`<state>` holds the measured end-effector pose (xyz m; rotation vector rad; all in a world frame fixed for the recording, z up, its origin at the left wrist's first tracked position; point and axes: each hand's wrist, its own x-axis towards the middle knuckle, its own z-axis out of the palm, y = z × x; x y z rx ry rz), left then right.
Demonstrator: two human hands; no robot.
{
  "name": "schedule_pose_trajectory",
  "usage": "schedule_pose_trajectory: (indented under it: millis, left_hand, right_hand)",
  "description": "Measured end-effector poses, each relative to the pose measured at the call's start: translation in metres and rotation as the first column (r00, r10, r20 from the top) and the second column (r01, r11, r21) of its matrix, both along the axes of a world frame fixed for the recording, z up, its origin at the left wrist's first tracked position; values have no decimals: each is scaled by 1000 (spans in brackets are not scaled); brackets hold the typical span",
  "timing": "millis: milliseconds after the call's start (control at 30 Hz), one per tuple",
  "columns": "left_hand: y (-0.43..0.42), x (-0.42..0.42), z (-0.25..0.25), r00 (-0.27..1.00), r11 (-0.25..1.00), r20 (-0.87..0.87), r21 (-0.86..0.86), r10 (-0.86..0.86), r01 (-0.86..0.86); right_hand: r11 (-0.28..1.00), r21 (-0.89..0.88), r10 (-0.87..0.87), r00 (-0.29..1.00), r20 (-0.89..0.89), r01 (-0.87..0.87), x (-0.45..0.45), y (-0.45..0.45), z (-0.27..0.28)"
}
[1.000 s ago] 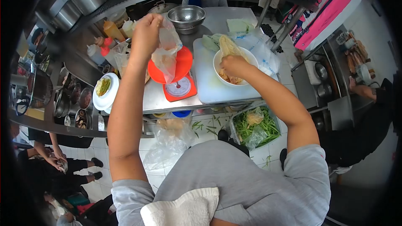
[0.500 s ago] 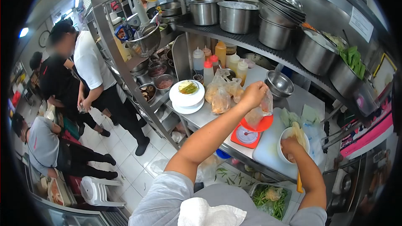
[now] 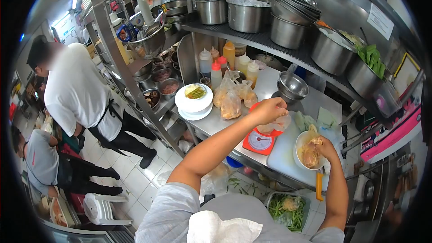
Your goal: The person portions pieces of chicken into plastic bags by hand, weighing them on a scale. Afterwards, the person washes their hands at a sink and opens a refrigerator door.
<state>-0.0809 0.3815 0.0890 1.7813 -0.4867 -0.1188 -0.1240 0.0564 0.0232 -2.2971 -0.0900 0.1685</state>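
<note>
Scale dial (image 3: 261, 141) near left hand (image 3: 270, 110) — markings too small.

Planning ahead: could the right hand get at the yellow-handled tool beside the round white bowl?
Probably yes: the yellow handle lies uncovered near the right hand, though pale food occupies it.

- Far left: a person (image 3: 92, 96) in a white shirt (image 3: 72, 87)
- Near left: a white stool (image 3: 93, 207) on the tiled floor (image 3: 143, 179)
- Far middle: squeeze bottles (image 3: 229, 54), two red-capped, below a shelf (image 3: 216, 30) bearing steel pots (image 3: 248, 18)
- Far right: leafy greens (image 3: 371, 58) in a pot (image 3: 365, 82)
</note>
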Motion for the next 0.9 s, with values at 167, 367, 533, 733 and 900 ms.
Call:
schedule_pose_trajectory:
  millis: [167,367,533,733,900]
  left_hand:
    - [2,-4,-41,806,985,590,111,40,-130]
    - [3,-58,-22,921,974,381,170,78,-152]
    - [6,-74,-16,804,917,581,239,127,-318]
    - [14,-71,-1,868,932,467,210,170,-296]
    - [9,-69,10,849,941,506,187,153,-281]
  right_hand:
    - [794,564,-163,973,-162,227,-10,-1,-16]
    - [566,763,-226,949,-221,312,-11,-21,-39]
    - [540,767,-237,937,-258,348,-23,-16,-24]
    - [610,730,-206,951,-230,308,-33,-11,-7]
    - [601,742,-206,954,-217,298,-36,-15,-8]
